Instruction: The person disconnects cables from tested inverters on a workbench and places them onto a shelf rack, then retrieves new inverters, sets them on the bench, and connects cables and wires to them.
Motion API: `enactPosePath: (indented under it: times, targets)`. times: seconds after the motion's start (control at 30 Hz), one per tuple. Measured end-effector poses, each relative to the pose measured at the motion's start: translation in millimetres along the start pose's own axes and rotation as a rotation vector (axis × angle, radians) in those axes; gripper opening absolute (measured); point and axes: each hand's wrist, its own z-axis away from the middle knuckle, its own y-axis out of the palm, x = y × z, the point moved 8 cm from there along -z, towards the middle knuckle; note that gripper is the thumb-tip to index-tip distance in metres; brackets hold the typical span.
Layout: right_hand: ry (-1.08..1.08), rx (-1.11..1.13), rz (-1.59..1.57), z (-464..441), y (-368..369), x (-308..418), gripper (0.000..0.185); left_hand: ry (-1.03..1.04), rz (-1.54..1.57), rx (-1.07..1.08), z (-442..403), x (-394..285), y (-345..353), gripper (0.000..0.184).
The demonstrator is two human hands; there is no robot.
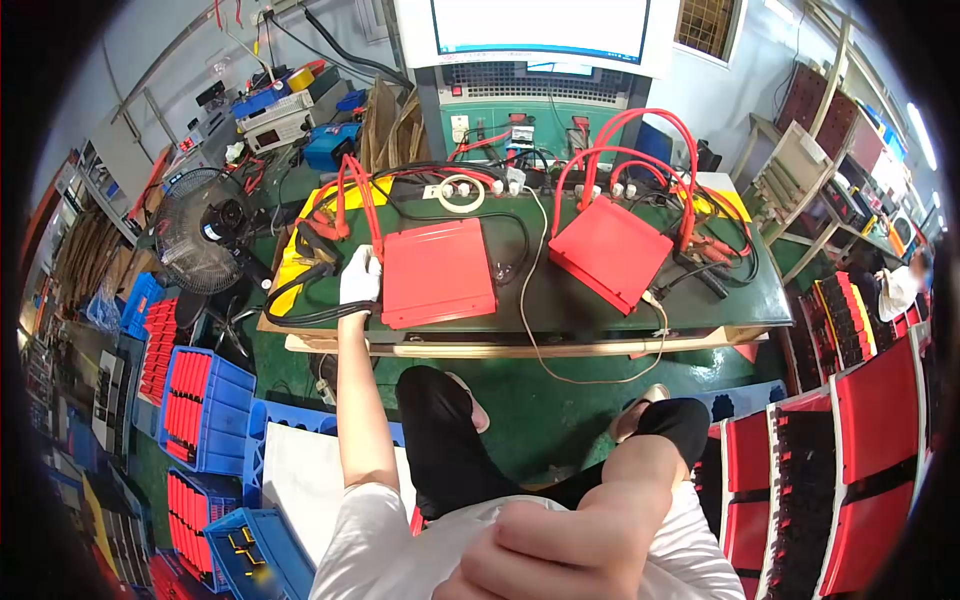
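Note:
My left hand (360, 278), in a white glove, is at the left end of a flat red metal box (440, 272). Its fingers are bent among the thick red cables (366, 205) and black cables (318, 318) there; what they grip is hidden. My bare right hand (550, 545) is raised close to the camera, away from the bench, with fingers curled. Its palm side is out of sight. A second red box (612, 254) lies turned at an angle on the right of the green bench top (560, 318), with red cables looping behind it.
A monitor (540, 30) stands behind the bench, above a row of white sockets (480, 188). A fan (205, 225) is at left. Blue crates (235, 410) hold red parts. Racked red panels (880, 420) stand at right. Another person (903, 285) is at far right.

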Motion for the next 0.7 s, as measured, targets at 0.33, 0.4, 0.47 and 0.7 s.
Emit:
enactPosePath:
  times: [0.33, 0.4, 0.47, 0.7]
  targets:
    - [0.057, -0.051, -0.017, 0, 0, -3, 0.041, 0.065, -0.115, -0.015, -4, 8, 3, 0.027]
    - [0.052, -0.048, -0.023, -2, -2, -5, 0.041, 0.151, -0.262, -0.013, -6, 13, 8, 0.032]
    - [0.023, -0.031, -0.032, 1, 0, -3, 0.04, 0.07, -0.307, 0.038, -10, 30, 13, 0.035]
    - [0.022, -0.055, -0.021, 2, 0, -1, 0.04, 0.11, -0.244, -0.13, -7, 12, 0, 0.041]
